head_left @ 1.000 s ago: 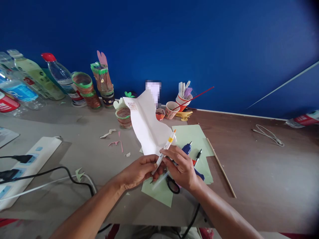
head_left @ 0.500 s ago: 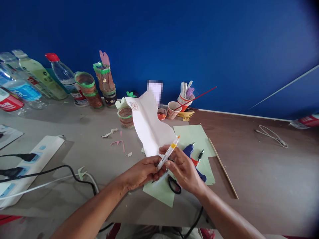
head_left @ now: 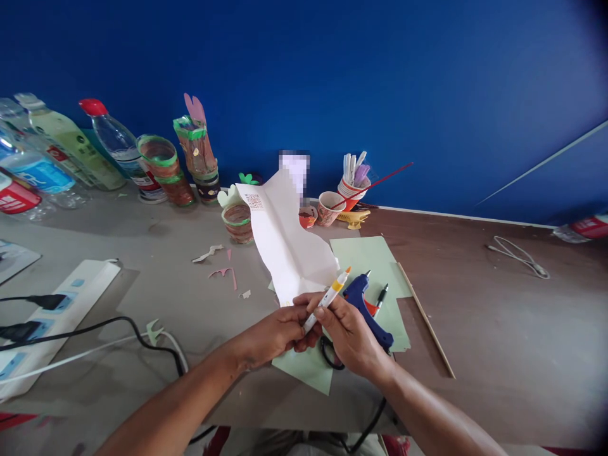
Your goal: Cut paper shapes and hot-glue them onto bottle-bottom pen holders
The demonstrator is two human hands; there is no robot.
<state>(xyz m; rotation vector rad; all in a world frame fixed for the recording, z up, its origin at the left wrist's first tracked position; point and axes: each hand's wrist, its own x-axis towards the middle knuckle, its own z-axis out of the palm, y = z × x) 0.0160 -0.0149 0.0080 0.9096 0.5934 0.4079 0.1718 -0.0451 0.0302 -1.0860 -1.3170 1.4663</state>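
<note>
A white marker [head_left: 327, 299] with a yellow band and an orange tip slants up to the right between my hands. My left hand [head_left: 284, 329] is closed around its lower end. The thumb and fingers of my right hand [head_left: 349, 329] grip the same marker higher up. Just beyond my fingers, a bent sheet of white paper [head_left: 280, 247] with a printed code rises from the table. Beneath my hands lie pale green sheets [head_left: 308, 373] and black-handled scissors [head_left: 331, 354], partly hidden. Close to my right hand is a blue glue gun [head_left: 373, 316].
Near the glue gun are a black pen [head_left: 382, 295] and a wooden stick [head_left: 425, 320]. Paper cups [head_left: 327, 209] and painted jars [head_left: 166, 171] stand along the blue wall. Bottles [head_left: 71, 152] and a power strip [head_left: 61, 323] with cables occupy the left; paper scraps [head_left: 223, 272] lie nearby.
My right hand has closed onto the marker, its fingers now wrapped around the barrel. The marker has shifted slightly right and down, showing more of the glue gun.
</note>
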